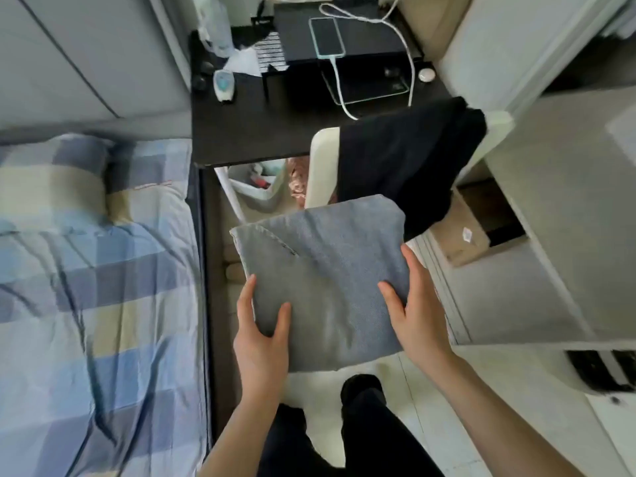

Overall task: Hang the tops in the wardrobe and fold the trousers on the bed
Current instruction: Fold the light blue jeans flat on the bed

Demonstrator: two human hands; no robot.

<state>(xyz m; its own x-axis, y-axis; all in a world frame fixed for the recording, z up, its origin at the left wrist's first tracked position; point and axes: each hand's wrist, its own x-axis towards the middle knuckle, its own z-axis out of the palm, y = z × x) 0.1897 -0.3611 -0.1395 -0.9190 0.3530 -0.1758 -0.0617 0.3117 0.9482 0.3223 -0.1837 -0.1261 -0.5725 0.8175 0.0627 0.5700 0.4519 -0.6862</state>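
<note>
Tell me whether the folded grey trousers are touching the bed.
Apart. The head view shows the folded grey trousers held up between the left hand and right hand, over the floor beside the bed.

The grey folded trousers (323, 280) sit flat mid-frame, held off the floor. At one o'clock, a black garment (406, 166) drapes over a chair back.

Black desk (241, 129) at top: phone (327, 37) lies face up on a black box (358, 43), white cable (339, 84) plugged into it. White-and-blue remote (224, 85) near the desk's left side, small white round object (426, 74) at its right edge. Under the desk, a white bin (258, 187). Cardboard box (461, 232) on the floor to the right.
</note>
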